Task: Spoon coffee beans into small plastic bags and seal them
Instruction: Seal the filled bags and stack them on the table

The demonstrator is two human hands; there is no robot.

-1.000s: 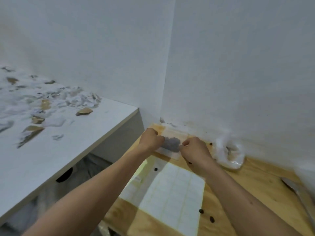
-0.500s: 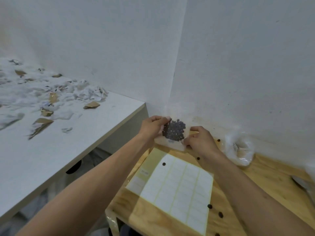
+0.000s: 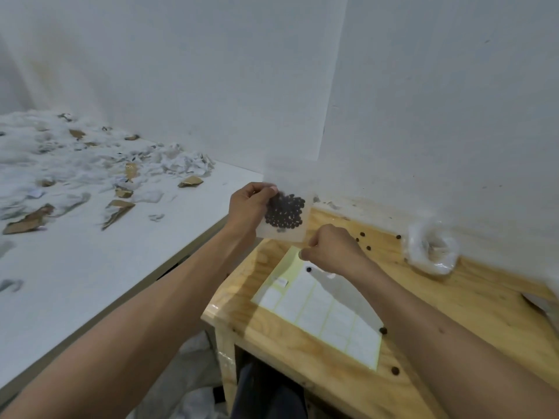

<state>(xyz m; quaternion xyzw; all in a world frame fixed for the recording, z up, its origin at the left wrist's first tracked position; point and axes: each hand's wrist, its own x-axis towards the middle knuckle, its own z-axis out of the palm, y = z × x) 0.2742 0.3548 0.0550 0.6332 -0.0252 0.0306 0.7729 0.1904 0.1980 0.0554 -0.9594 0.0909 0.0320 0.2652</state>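
Head view: 1 small plastic bag (image 3: 286,217) of coffee beans (image 3: 285,213) is held upright above the wooden table (image 3: 472,300). Left hand (image 3: 247,208) pinches its left edge; right hand (image 3: 331,247), fingers curled, touches its lower right corner. 1 label sheet (image 3: 320,309) lies directly below; roughly 8 loose beans lie scattered.

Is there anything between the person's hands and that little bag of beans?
Nothing visible. The left hand holds the small bag by its left edge, and the right hand pinches its lower right corner, above the wooden table.
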